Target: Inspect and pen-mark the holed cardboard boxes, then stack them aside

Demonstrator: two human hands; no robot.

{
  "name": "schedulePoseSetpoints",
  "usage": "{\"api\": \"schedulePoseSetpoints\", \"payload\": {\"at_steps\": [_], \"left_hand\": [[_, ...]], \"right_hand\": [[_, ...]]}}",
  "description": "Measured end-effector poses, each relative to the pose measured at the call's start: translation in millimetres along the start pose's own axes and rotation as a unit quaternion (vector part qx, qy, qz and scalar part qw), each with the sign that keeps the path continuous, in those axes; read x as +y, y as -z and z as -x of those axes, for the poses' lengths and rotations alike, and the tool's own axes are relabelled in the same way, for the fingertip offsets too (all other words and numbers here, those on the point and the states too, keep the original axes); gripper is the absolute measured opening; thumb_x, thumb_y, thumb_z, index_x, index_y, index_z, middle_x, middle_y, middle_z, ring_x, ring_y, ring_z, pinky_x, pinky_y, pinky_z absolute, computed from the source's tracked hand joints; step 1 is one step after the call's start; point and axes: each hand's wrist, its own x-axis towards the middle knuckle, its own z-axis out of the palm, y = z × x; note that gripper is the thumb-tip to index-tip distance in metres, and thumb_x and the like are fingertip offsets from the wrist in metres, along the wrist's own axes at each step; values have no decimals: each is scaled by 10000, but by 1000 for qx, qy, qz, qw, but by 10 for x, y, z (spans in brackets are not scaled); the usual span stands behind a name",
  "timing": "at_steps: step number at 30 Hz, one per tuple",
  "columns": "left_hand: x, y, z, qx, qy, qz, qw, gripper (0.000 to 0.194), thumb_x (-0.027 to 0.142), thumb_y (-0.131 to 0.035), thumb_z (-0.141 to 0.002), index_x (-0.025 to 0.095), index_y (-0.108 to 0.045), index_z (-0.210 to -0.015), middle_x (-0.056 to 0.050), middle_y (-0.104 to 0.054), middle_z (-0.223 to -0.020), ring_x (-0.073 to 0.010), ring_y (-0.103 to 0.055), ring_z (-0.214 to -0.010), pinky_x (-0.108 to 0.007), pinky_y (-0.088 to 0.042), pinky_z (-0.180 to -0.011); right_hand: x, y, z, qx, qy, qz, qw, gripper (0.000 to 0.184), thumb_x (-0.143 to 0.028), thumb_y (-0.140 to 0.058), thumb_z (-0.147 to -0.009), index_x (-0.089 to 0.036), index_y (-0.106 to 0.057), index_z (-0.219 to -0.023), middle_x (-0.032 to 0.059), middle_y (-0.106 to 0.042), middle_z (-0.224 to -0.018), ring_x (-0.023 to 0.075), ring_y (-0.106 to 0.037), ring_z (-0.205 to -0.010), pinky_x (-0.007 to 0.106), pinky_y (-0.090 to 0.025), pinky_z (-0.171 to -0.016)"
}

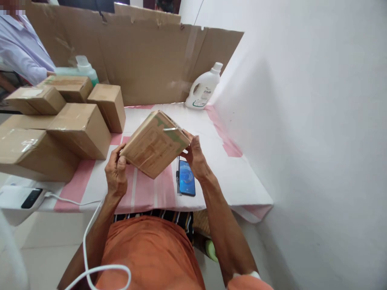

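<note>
Between my two hands a brown cardboard box [152, 147] is held up above the table, tilted, with green printing along one edge and a strip of loose clear tape near its upper right corner. My left hand [116, 171] grips its lower left corner, thumb on the near side. At the right corner my right hand [195, 155] holds it, the fingers partly hidden behind the box. Under my right hand a phone [186, 178] with a lit blue screen lies on the table, and a pen [177, 173] lies along its left side.
Several cardboard boxes [80, 123] are stacked on the left. A white jug [204, 88] stands at the back right by the wall, a bottle of green liquid [86, 72] behind the boxes. A white cable [86, 241] crosses my left arm. At far left is a person's sleeve [26, 48].
</note>
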Motion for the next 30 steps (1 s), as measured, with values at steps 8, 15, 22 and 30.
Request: {"api": "schedulePoseSetpoints", "payload": {"at_steps": [8,15,22,30], "left_hand": [[-99,-352,-617,68,-9,62,996,641,651,-418,-1060,143,-730,-1295,-57,-709,-873,-181,-656,-787,-297,-540,-743],[-560,-445,-90,63,71,34,995,719,698,-436,-1034,219,-478,-1569,-148,-635,-1401,-259,-652,-1240,-399,-516,-1066],[-467,-983,173,-27,35,4,999,803,732,-481,-1000,244,-341,-1623,-187,-480,-1572,-354,-437,-1521,-555,-371,-1251],[-349,-2732,-393,-210,23,122,970,861,600,-584,-1005,217,-224,-1688,-221,-286,-1732,-375,-285,-1630,-582,-301,-1313]], "right_hand": [[77,52,-577,8,39,4,999,748,-855,-425,-948,-220,-682,-1250,55,-682,-1010,200,-647,-825,300,-535,-635],[788,-131,-393,-48,-38,4,998,797,-785,-680,-815,-230,-625,-1385,134,-646,-1418,314,-599,-1316,417,-575,-959],[949,-135,-444,-37,2,-7,999,743,-607,-766,-851,-246,-568,-1470,128,-626,-1454,295,-596,-1344,440,-575,-1042],[1149,1263,-898,177,-27,40,983,771,-638,-760,-812,-209,-556,-1420,179,-646,-1440,334,-630,-1303,505,-592,-1025]]}}
